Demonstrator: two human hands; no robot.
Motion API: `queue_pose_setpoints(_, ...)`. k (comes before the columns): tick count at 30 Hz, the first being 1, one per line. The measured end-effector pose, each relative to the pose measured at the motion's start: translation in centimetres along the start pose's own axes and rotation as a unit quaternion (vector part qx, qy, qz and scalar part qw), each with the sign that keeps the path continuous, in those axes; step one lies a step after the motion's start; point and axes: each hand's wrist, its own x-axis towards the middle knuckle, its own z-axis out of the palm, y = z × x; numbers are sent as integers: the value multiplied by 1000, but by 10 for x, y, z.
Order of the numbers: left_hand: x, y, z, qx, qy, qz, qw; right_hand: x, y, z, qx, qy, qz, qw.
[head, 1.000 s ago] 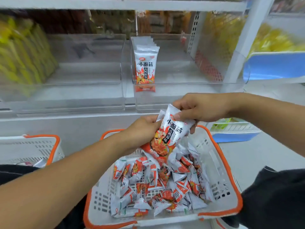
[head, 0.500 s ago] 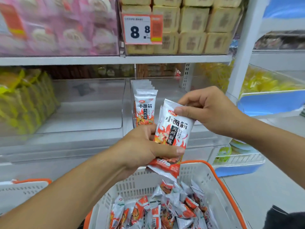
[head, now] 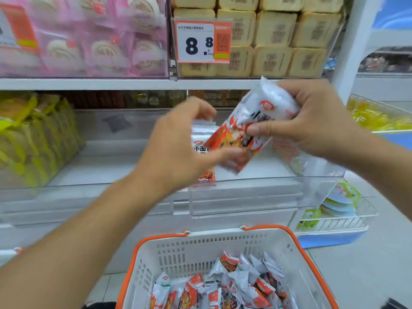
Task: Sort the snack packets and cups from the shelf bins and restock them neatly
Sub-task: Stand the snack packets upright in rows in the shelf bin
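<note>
The right hand [head: 312, 121] pinched a tilted spicy gluten snack packet [head: 252, 126] above the clear shelf bin [head: 245, 192], the left hand [head: 178, 148] half-curled with its thumb under the packet's lower end (blurred), which best be squared upright before joining the standing row [head: 201, 150].

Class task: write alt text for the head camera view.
Two hands hold a white and orange snack packet before a clear shelf bin with matching packets standing inside. Below, a basket holds more.
</note>
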Motion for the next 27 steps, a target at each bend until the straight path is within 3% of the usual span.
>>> queue_pose_setpoints(2,9,-22,-22,119,11,46,992,16,1,-4,-50,-13,-7,999)
queue_pose_setpoints(6,7,-57,-29,230,-96,3,969,44,28,24,-83,-116,92,985)
queue_pose_setpoints(11,4,-63,-18,234,-127,-3,964,61,64,80,-181,-176,66,966)
queue_pose_setpoints(17,5,-65,-16,238,-111,-3,965,57,77,101,-346,-171,-9,922)
queue_pose_setpoints(27,1,-59,-14,245,-101,-8,964,58,73,89,-325,-173,11,930)
